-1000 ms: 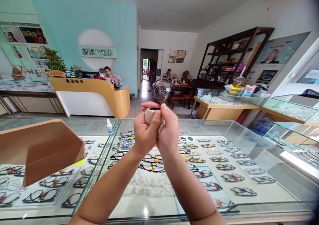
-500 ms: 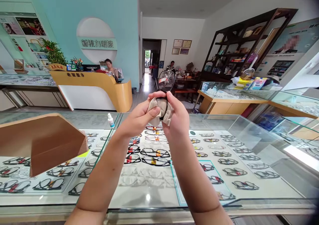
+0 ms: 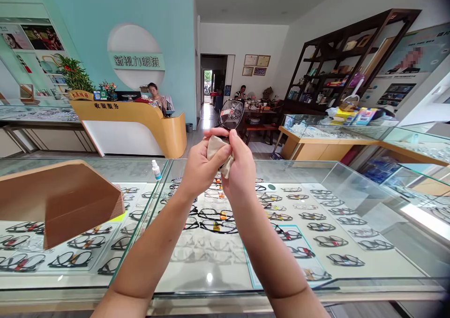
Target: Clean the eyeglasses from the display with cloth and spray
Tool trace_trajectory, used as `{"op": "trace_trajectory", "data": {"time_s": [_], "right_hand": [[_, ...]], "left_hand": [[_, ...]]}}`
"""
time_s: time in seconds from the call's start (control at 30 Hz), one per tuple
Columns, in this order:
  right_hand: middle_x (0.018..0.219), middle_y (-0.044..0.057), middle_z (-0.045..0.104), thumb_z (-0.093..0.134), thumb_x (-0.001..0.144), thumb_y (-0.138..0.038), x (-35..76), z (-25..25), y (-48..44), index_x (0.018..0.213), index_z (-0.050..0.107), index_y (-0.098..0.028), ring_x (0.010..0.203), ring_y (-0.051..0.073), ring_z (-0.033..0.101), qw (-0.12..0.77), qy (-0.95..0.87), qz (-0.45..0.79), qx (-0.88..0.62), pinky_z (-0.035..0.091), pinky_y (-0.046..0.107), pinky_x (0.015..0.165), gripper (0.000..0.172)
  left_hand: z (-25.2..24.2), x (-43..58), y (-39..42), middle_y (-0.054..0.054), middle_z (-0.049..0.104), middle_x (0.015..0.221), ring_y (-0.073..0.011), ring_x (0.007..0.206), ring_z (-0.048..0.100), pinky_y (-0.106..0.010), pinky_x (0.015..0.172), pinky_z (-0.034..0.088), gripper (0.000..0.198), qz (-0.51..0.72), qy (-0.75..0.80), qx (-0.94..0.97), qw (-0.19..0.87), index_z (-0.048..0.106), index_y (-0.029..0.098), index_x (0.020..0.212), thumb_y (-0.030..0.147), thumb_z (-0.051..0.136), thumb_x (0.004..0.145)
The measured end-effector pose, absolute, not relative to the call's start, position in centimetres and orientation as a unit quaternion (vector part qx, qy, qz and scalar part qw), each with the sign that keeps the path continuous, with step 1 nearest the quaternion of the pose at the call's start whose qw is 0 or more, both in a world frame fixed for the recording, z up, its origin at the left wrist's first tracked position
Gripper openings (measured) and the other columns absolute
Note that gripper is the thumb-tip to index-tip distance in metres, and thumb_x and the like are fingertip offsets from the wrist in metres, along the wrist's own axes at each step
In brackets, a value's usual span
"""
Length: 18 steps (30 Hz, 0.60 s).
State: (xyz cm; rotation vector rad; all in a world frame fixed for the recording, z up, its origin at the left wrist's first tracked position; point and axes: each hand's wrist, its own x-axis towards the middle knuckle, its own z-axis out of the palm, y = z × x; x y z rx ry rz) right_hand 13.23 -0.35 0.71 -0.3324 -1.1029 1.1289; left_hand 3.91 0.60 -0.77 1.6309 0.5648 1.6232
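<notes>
Both my hands are raised together above a glass display counter (image 3: pixel 351 186). My left hand (image 3: pixel 200 170) is closed on a beige cleaning cloth (image 3: pixel 215 148), pressed round the lower part of a pair of black-framed glasses (image 3: pixel 231 114). My right hand (image 3: pixel 242 170) is closed on the glasses from the other side. One dark lens sticks up above my fingers; the other lens is hidden in the cloth.
Rows of spectacle frames (image 3: pixel 316 224) lie under the glass. A brown wooden stand (image 3: pixel 59 205) and a small spray bottle (image 3: pixel 156 170) rest on the counter at left. A person sits behind a yellow reception desk (image 3: pixel 133 130); another sits at a far table. Dark shelving (image 3: pixel 337 69) stands right.
My hands have drawn closer together around the cloth and glasses, and the exposed lens has tilted slightly. The view dropped a little a second ago.
</notes>
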Motion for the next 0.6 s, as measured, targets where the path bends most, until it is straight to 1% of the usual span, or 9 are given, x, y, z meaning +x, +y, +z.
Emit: {"op": "trace_trajectory", "data": {"time_s": [0.1, 0.17, 0.27, 0.37, 0.47, 0.53, 0.6], "right_hand": [[0.114, 0.007, 0.087, 0.062, 0.105, -0.056, 13.1, 0.5, -0.4, 0.1, 0.084, -0.025, 0.105, 0.023, 0.079, 0.69, -0.501, 0.5, -0.151, 0.06, 0.04, 0.102, 0.038], [0.116, 0.007, 0.087, 0.063, 0.105, -0.056, 13.1, 0.4, -0.3, 0.102, 0.084, -0.026, 0.109, 0.024, 0.079, 0.685, -0.506, 0.503, -0.15, 0.06, 0.041, 0.105, 0.037], [0.114, 0.005, 0.087, 0.065, 0.104, -0.055, 13.4, 0.4, 0.0, 0.105, 0.084, -0.028, 0.112, 0.025, 0.079, 0.676, -0.513, 0.509, -0.148, 0.06, 0.042, 0.105, 0.033], [0.109, 0.006, 0.087, 0.065, 0.104, -0.057, 14.0, 0.5, 0.4, 0.105, 0.084, -0.028, 0.11, 0.026, 0.079, 0.662, -0.523, 0.507, -0.178, 0.062, 0.043, 0.1, 0.035], [0.113, 0.006, 0.086, 0.067, 0.103, -0.059, 14.8, 0.8, 0.8, 0.101, 0.084, -0.027, 0.108, 0.026, 0.078, 0.662, -0.528, 0.496, -0.192, 0.063, 0.042, 0.095, 0.037], [0.122, 0.006, 0.086, 0.067, 0.104, -0.059, 15.5, 1.1, 1.0, 0.098, 0.084, -0.027, 0.112, 0.025, 0.078, 0.67, -0.53, 0.487, -0.181, 0.062, 0.042, 0.099, 0.036], [0.131, 0.005, 0.084, 0.068, 0.104, -0.058, 16.1, 1.3, 1.1, 0.093, 0.084, -0.027, 0.123, 0.026, 0.076, 0.665, -0.545, 0.48, -0.175, 0.059, 0.042, 0.107, 0.036]], "left_hand": [[-1.0, 4.9, 0.3, 0.002, 0.055, 0.072, -0.0118, 0.064, 0.047, -0.027, 0.059, 0.042, 0.056, 0.686, 0.239, 0.595, 0.344, 0.064, 0.02, 0.086, 0.072, 0.082, 0.093], [-1.0, 5.2, 0.2, 0.003, 0.051, 0.069, -0.0127, 0.063, 0.044, -0.028, 0.058, 0.04, 0.059, 0.709, 0.255, 0.58, 0.31, 0.064, 0.021, 0.084, 0.078, 0.077, 0.094], [-0.5, 4.5, 0.2, 0.002, 0.049, 0.068, -0.0136, 0.063, 0.044, -0.029, 0.058, 0.039, 0.061, 0.692, 0.258, 0.595, 0.316, 0.064, 0.022, 0.083, 0.081, 0.071, 0.097], [0.2, 3.1, 0.3, 0.0, 0.056, 0.072, -0.0142, 0.066, 0.048, -0.029, 0.06, 0.041, 0.061, 0.629, 0.249, 0.636, 0.372, 0.065, 0.022, 0.082, 0.081, 0.072, 0.096], [0.7, 1.7, 0.5, -0.002, 0.062, 0.073, -0.0153, 0.068, 0.053, -0.03, 0.061, 0.044, 0.065, 0.588, 0.265, 0.655, 0.393, 0.067, 0.021, 0.08, 0.084, 0.073, 0.093], [0.8, 0.9, 0.8, -0.004, 0.068, 0.076, -0.0166, 0.071, 0.059, -0.03, 0.063, 0.047, 0.066, 0.592, 0.284, 0.64, 0.398, 0.072, 0.021, 0.083, 0.086, 0.074, 0.091], [0.8, 0.3, 1.2, -0.005, 0.075, 0.083, -0.019, 0.079, 0.067, -0.03, 0.068, 0.052, 0.066, 0.611, 0.3, 0.611, 0.403, 0.077, 0.02, 0.091, 0.086, 0.074, 0.09]]}}
